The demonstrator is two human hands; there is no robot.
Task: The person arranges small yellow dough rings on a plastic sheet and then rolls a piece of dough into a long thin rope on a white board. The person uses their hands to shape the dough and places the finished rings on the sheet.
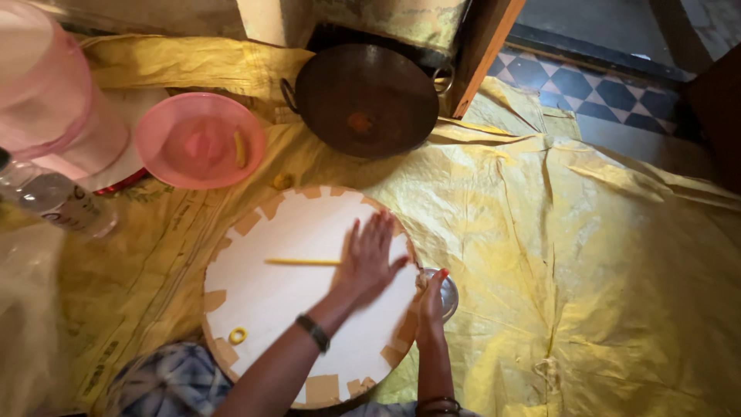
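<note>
We've got our left hand (369, 259) flat, fingers spread wide, on the round white board (270, 309), pressing one end of a thin yellow dough strip (302, 262). Our right hand (432, 303) has its fingers dipped into a small steel bowl (448, 292) at the board's edge. A little dough ring (238, 335) lies nearer us.

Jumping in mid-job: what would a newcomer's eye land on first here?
The round white board with tan paper patches along its rim, centre-bottom on the crinkled yellow plastic sheet. On it, the left hand lies flat over a thin yellow dough strand; the right hand touches a small metal bowl at the board's edge.
</note>
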